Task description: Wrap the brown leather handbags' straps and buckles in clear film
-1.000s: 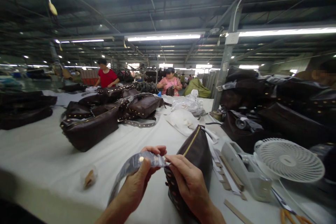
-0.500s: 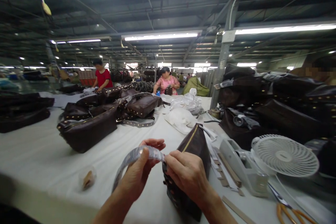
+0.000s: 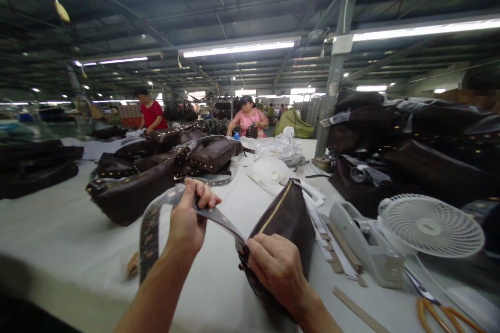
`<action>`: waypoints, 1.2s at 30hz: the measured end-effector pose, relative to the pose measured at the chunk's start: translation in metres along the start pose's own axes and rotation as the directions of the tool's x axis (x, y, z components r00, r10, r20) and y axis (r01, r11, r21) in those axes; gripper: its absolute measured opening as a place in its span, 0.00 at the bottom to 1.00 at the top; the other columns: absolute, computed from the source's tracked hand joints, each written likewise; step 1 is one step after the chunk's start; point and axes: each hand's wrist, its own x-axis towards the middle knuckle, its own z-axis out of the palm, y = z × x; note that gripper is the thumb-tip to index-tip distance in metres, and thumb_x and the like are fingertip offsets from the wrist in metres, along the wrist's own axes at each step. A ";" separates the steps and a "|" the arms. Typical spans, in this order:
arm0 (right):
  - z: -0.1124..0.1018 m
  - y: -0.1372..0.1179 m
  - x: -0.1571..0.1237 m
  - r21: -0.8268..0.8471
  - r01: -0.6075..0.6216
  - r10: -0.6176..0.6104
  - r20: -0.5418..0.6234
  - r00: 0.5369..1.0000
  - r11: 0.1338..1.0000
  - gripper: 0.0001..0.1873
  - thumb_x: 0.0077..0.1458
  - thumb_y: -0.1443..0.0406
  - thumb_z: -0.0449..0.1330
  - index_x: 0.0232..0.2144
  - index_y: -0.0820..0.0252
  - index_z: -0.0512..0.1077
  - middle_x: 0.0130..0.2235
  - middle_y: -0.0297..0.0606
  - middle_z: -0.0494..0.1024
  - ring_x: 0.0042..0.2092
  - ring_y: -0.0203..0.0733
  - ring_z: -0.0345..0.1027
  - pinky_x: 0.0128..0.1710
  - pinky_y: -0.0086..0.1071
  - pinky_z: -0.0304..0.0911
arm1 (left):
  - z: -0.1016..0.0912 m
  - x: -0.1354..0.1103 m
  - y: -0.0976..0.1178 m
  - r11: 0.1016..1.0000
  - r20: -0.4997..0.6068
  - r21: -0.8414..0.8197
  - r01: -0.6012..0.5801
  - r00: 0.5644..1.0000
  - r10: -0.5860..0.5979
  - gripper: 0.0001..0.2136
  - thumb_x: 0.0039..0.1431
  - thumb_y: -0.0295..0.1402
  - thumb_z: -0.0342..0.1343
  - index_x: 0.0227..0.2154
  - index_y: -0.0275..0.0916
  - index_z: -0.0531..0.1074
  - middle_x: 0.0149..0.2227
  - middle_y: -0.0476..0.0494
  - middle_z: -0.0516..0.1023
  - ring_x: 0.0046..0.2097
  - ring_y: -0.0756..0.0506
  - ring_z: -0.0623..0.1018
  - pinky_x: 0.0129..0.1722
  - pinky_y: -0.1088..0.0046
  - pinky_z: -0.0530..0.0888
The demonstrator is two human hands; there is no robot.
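Note:
A dark brown handbag (image 3: 296, 214) with a gold zipper along its top stands on the white-covered table in front of me. Its studded strap (image 3: 149, 237), partly covered in clear plastic film, loops out to the left. My left hand (image 3: 192, 213) is closed around the strap, raised left of the bag. Between my hands the strap runs taut. My right hand (image 3: 276, 265) pinches the strap's end close by the bag's left edge; its fingertips hide the exact spot.
Several brown studded bags (image 3: 133, 187) lie at the left, more are piled at the right. A white fan (image 3: 429, 226), a tape dispenser (image 3: 367, 244), card strips (image 3: 344, 247) and orange-handled scissors (image 3: 437, 312) sit at the right. Two co-workers stand across the table.
My left hand has moved left and up along the strap, closing on it and drawing it straight. My right hand stays by the bag's edge.

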 end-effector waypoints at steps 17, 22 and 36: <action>0.013 0.003 -0.030 0.026 -0.206 0.208 -0.171 0.963 0.978 0.09 0.61 0.72 0.52 0.38 0.59 0.73 0.32 0.39 0.76 0.29 0.36 0.72 0.27 0.26 0.66 | 0.036 0.012 0.054 0.958 0.236 0.286 0.008 0.969 -0.078 0.27 0.44 0.24 0.66 0.50 0.34 0.67 0.33 0.43 0.79 0.34 0.43 0.80 0.36 0.70 0.75; 0.006 0.005 -0.042 0.090 -0.139 0.154 -0.188 0.970 0.986 0.11 0.60 0.72 0.54 0.42 0.60 0.73 0.34 0.42 0.78 0.33 0.39 0.75 0.32 0.29 0.71 | 0.065 0.019 0.074 0.954 0.356 0.271 -0.124 0.934 0.021 0.26 0.50 0.23 0.63 0.53 0.33 0.65 0.26 0.51 0.74 0.26 0.47 0.78 0.32 0.71 0.74; -0.024 0.011 -0.032 0.158 -0.107 0.097 0.070 0.993 0.982 0.10 0.62 0.73 0.49 0.38 0.59 0.69 0.32 0.40 0.73 0.31 0.36 0.71 0.30 0.25 0.67 | 0.088 0.059 0.099 0.956 0.288 0.287 -0.059 0.957 -0.028 0.11 0.55 0.37 0.64 0.32 0.35 0.69 0.25 0.50 0.74 0.26 0.51 0.76 0.31 0.73 0.75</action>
